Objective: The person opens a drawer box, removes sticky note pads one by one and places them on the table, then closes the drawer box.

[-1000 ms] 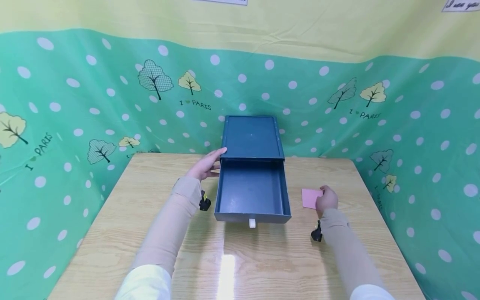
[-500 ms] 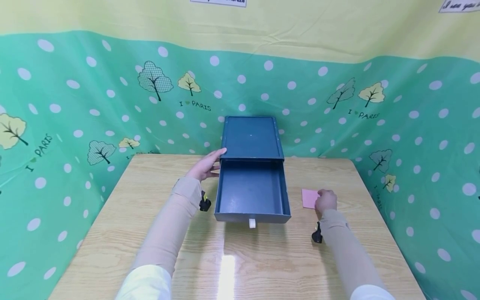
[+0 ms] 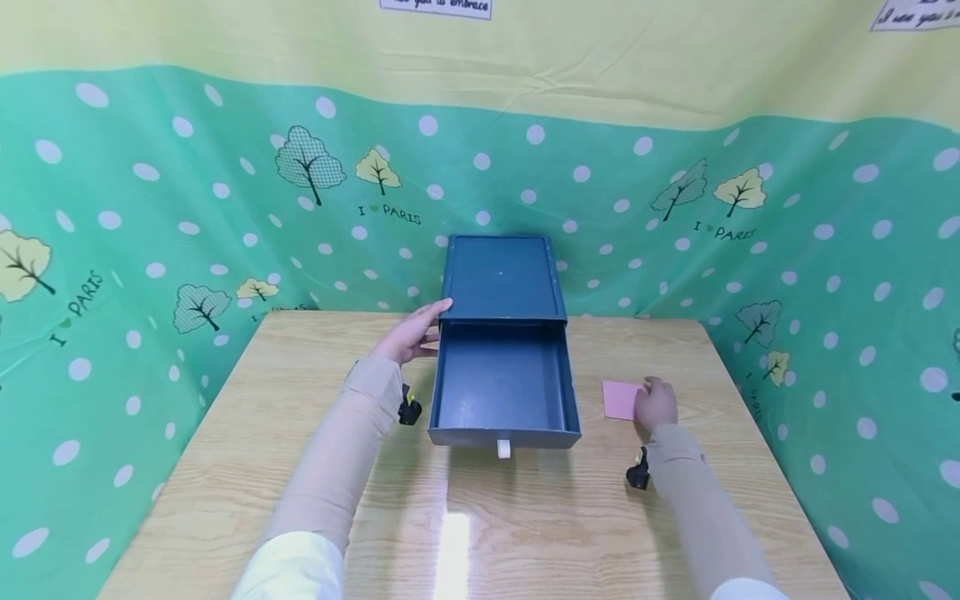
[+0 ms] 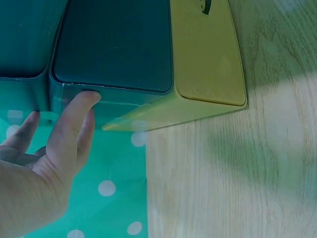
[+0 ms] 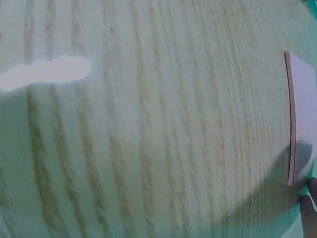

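A dark blue drawer unit (image 3: pixel 501 279) stands at the back, its top drawer (image 3: pixel 480 438) pulled out, with nothing visible inside. My left hand (image 3: pixel 408 336) rests against the unit's left side, thumb at the top edge. In the left wrist view the fingers (image 4: pixel 69 130) touch the unit's side, which has teal panels and a yellow panel (image 4: pixel 210 59). To the right, a pink square pad (image 3: pixel 619 401) lies flat on the table. My right hand (image 3: pixel 657 403) is at its right edge. In the right wrist view only fingertips show beside the pad's corner; their hold is hidden.
The wooden table (image 3: pixel 517 533) reflects a bright strip of light. A green dotted cloth (image 3: pixel 480 183) with printed trees hangs at the back and both sides. A white tab (image 3: pixel 504 449) sticks out from the drawer front.
My right hand shifts slightly at the pad's right edge, and its fingers change position a little. The pad stays flat. My left hand and the drawer keep their places; the head view tilts slightly upward.
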Demonstrator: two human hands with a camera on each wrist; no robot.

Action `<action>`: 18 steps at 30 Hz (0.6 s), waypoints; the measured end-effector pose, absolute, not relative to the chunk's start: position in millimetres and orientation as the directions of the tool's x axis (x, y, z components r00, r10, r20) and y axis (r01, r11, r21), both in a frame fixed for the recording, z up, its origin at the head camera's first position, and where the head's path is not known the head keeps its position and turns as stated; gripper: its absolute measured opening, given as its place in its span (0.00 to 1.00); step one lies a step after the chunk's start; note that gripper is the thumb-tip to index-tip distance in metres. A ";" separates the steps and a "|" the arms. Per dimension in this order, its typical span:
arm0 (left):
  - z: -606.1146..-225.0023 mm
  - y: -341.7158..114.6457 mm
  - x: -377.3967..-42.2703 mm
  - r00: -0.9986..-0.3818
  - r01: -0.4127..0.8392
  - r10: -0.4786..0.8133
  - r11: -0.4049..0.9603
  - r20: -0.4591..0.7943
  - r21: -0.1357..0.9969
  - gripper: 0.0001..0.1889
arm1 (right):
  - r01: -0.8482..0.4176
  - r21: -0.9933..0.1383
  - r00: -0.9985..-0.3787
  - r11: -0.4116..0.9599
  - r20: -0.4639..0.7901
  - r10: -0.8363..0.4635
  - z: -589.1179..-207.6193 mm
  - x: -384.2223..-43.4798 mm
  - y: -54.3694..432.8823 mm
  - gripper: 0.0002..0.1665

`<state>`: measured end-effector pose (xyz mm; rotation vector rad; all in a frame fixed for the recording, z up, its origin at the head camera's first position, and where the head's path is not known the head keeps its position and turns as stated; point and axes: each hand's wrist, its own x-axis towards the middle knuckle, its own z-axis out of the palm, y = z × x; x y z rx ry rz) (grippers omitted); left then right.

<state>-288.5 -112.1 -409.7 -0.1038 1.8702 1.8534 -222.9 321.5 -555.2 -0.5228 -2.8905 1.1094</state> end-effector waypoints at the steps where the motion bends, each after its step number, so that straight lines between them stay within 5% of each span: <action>1: -409.5 -112.2 -288.3 -0.872 -0.391 0.290 0.072 -0.394 0.918 0.40 | 0.312 -0.663 -0.942 0.680 -0.121 0.314 -553.9 -222.7 321.9 0.30; 18: -407.2 -110.9 -288.2 -0.871 -0.381 0.307 0.072 -0.383 0.922 0.39 | 0.289 -0.712 -0.951 0.640 -0.135 0.279 -526.5 -223.2 318.5 0.27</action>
